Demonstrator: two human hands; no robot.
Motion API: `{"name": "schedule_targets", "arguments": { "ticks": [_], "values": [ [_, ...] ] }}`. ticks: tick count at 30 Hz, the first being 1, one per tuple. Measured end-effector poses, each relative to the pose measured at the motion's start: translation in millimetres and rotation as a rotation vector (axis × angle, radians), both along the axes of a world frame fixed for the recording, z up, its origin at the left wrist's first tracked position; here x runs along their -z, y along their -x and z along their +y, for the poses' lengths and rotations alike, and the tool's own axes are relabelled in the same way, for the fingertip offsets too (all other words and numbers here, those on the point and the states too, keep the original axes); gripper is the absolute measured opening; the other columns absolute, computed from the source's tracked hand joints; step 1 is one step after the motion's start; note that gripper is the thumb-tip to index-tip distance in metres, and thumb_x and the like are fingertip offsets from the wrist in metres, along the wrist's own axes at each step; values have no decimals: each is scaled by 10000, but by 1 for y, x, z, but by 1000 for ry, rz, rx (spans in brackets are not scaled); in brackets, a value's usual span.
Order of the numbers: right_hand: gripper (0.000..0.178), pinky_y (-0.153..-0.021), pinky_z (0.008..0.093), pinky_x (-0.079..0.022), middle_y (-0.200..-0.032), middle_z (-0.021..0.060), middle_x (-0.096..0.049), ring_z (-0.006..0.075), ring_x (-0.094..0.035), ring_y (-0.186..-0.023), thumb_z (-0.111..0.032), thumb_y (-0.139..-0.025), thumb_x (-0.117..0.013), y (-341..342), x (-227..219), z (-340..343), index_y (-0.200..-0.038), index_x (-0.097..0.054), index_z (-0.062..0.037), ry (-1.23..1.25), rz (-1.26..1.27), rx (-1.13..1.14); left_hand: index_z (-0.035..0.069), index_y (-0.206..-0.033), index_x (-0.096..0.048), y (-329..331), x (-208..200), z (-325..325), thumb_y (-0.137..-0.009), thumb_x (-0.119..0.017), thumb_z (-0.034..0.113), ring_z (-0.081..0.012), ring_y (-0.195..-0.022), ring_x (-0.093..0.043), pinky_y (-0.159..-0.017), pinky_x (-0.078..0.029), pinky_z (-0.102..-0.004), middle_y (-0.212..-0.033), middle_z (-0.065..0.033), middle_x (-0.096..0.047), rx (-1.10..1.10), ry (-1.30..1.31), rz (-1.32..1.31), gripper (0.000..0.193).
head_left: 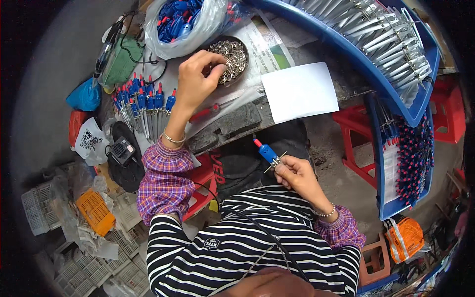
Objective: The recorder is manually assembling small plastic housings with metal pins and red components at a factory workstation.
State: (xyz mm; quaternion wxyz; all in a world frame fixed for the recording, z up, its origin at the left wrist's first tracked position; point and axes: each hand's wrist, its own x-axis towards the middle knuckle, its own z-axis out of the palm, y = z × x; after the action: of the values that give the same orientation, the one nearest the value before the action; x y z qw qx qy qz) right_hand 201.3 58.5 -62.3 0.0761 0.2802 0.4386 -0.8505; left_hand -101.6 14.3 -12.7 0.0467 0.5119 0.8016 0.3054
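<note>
My left hand (197, 79) is at the near left edge of a round bowl (246, 75) of small metal pins (230, 58). Its thumb and index finger close in a pinch, and whatever they hold is too small to make out. Over my lap, my right hand (299, 179) grips the metal end of a blue plastic piece with a red tip (267, 152). A thin metal crossbar runs through that end, and the red tip points up and to the left.
Similar blue pieces on metal blades (151, 101) lie at left. A plastic bag (217, 22) of blue parts stands behind the bowl. White paper (299, 91) and a dark block (237, 121) lie near the table edge. Blue bins (341, 47) and red stools (357, 143) stand right.
</note>
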Motion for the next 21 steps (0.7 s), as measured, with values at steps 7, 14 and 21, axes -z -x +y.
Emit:
{"name": "schedule_targets", "arguments": {
  "ticks": [7,14,21],
  "values": [
    [198,-476,149,-353,-664,-30,-546,10,-459,-540,-215,-931,-552,1,-1,0,-865,-592,-33,-24,4,57,-10,-887,-672,1,-10,-6,-783,-630,-27,-92,-728,-602,-653,-453,-198,-832,-38,-648,-11,-40,-114,114],
    [192,-486,153,-374,-680,-14,-558,16,-474,-551,-196,-931,-554,-4,2,-2,-923,-598,-9,-61,0,85,-18,-885,-692,-37,-32,-21,-788,-620,-53,-101,-744,-625,-639,-479,-209,-840,-71,-677,-32,-69,-765,126],
    [172,-510,167,-428,-701,12,-586,30,-510,-565,-152,-924,-553,5,-6,-5,-919,-599,14,-93,-24,71,-81,-838,-655,-88,-19,-48,-734,-633,-117,-168,-739,-644,-642,-518,-243,-844,-159,-663,162,117,-1041,112]
  ]
}}
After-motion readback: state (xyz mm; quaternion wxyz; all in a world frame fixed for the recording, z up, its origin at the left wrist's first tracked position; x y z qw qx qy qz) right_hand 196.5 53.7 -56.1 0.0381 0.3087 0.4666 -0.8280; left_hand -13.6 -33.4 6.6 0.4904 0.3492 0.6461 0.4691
